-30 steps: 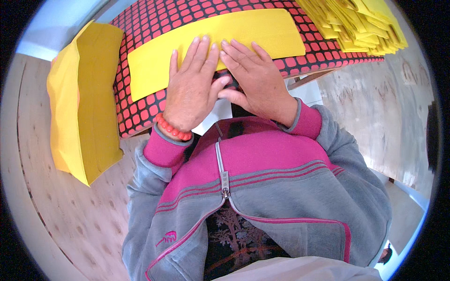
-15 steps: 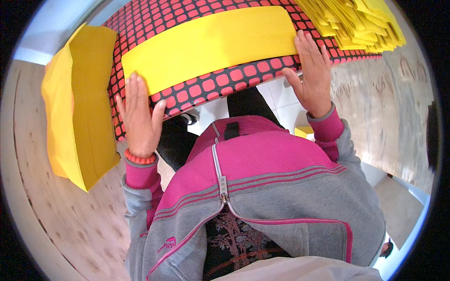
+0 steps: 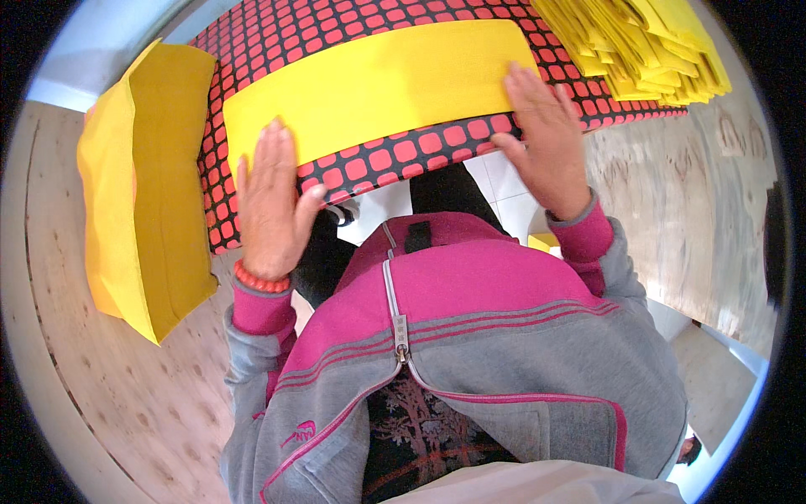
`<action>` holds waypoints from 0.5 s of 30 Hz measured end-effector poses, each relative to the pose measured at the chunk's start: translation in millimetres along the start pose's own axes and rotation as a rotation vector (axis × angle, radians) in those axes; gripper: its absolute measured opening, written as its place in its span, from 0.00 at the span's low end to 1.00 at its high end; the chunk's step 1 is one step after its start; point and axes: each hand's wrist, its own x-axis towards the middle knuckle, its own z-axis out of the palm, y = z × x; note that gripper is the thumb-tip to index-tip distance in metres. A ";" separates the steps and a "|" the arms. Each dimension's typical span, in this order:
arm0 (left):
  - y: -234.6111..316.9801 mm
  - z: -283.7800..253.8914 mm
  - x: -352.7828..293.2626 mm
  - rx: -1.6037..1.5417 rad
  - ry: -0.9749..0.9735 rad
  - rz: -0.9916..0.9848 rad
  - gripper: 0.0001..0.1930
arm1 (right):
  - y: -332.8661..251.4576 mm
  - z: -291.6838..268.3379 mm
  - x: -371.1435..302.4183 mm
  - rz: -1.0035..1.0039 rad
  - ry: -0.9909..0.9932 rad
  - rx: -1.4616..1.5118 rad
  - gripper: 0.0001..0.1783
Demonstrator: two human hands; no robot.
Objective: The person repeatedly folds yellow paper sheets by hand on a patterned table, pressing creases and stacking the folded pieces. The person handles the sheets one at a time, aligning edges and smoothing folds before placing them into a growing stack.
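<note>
A long, flat yellow piece (image 3: pixel 382 88), fabric-like and folded or cut to a band, lies across the red-and-black patterned table cover (image 3: pixel 227 172). My left hand (image 3: pixel 273 202), with a red bead bracelet at the wrist, rests its outstretched fingertips on the piece's near left corner. The thumb stands apart from the fingers. At the right end, my right hand (image 3: pixel 546 139) lies with straight fingers over the near right corner, thumb spread. Neither hand grips anything. What lies under the fingertips is hidden.
At the far right sits a heap of folded yellow pieces (image 3: pixel 646 50). A larger creased yellow item (image 3: pixel 151 193) stands at the left, beside the cover. Bare wooden boards (image 3: pixel 109 336) extend on the left, and another wooden surface (image 3: pixel 680 193) on the right.
Both hands have shifted inward, the left one to the right and the right one to the left, onto the yellow piece. The piece appears slightly lower in view.
</note>
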 end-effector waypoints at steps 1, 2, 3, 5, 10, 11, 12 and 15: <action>-9.3 -3.1 -8.1 0.013 0.011 -0.038 0.39 | 8.4 -3.7 -2.9 0.017 0.011 -0.018 0.35; -17.5 -6.5 -14.9 0.019 0.017 -0.091 0.37 | 16.8 -6.3 -3.6 0.016 0.040 0.002 0.33; -24.2 -10.0 -20.6 -0.002 0.052 -0.119 0.34 | 25.1 -7.6 -1.2 0.018 0.070 0.024 0.31; -28.6 -12.9 -29.6 -0.065 0.113 -0.216 0.30 | 38.5 -3.8 10.7 0.018 0.132 0.095 0.28; -41.9 -17.0 -15.8 -0.412 0.329 -0.344 0.26 | 68.6 20.4 70.4 0.045 0.120 0.275 0.23; -46.9 -18.1 -7.6 -0.481 0.343 -0.356 0.26 | 72.7 23.3 79.3 0.091 0.056 0.326 0.22; -50.2 -19.4 -2.2 -0.521 0.325 -0.399 0.27 | 75.4 25.9 86.8 0.093 -0.013 0.321 0.24; -50.8 -22.5 4.4 -0.615 0.318 -0.433 0.27 | 73.5 31.8 96.4 0.015 0.004 0.283 0.24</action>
